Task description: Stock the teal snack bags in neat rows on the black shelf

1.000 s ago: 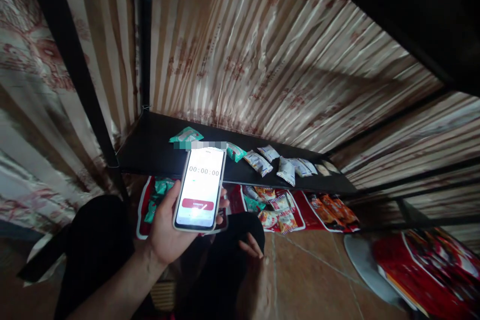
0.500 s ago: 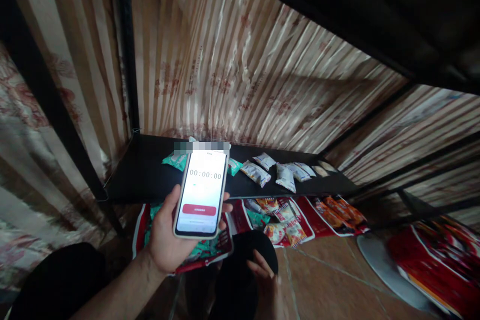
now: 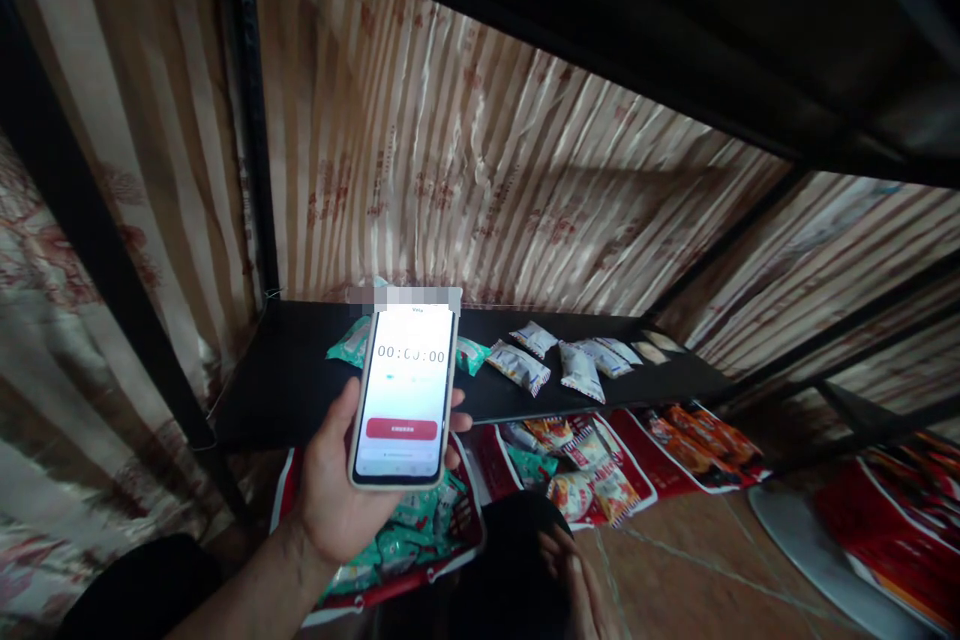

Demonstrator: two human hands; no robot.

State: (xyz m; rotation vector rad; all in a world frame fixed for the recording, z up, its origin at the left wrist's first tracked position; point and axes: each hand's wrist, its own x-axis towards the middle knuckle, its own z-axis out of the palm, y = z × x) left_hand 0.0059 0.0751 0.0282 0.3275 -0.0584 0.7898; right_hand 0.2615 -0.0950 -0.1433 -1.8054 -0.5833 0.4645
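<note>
Black shelf (image 3: 277, 380), striped curtain (image 3: 420, 150) behind, tiled floor (image 3: 675, 570) below; left hand (image 3: 334, 485) grips phone (image 3: 405, 390); right hand (image 3: 574, 575) loosely spread at knee (image 3: 510, 550).

From phone (image 3: 405, 395) in left hand (image 3: 330, 505): packets (image 3: 581, 370) on shelf (image 3: 270, 375), three o'clock; basket (image 3: 394, 587), six o'clock; second basket (image 3: 634, 457), four o'clock; curtain (image 3: 420, 150) behind shelf, twelve o'clock.

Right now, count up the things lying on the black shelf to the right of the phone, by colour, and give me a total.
Green packet, partly hidden: 1
White packets: 5
Beige pieces: 2
Total right of the phone: 8
</note>
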